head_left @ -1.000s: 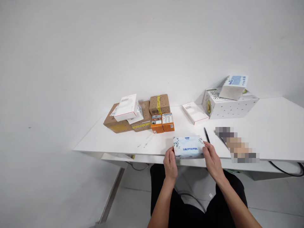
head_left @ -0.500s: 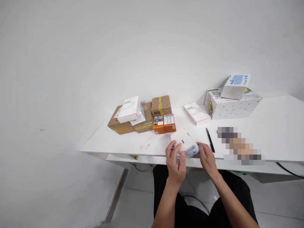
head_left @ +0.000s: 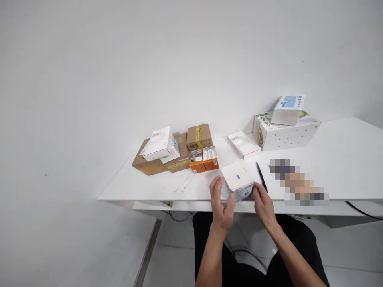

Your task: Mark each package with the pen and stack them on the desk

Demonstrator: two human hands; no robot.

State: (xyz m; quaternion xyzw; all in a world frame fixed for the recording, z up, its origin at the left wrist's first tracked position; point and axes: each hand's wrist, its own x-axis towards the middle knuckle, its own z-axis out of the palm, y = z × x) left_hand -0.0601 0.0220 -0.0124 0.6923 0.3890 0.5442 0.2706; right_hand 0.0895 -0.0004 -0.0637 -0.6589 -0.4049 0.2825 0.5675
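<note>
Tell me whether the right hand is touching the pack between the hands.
Touching: the head view shows the right hand's fingers pinching the pack at its right corner.

In the head view, the left hand [head_left: 220, 203] sits toward 5 o'clock, fingers gently curved toward 12, its thumb [head_left: 230, 204] spread apart from them. The right hand [head_left: 263, 202], toward 4, is drawn into a pinch aimed at 10 to 11. The bare left forearm [head_left: 210, 255] points just past 12; the right forearm [head_left: 295, 255] slants toward 11.
</note>
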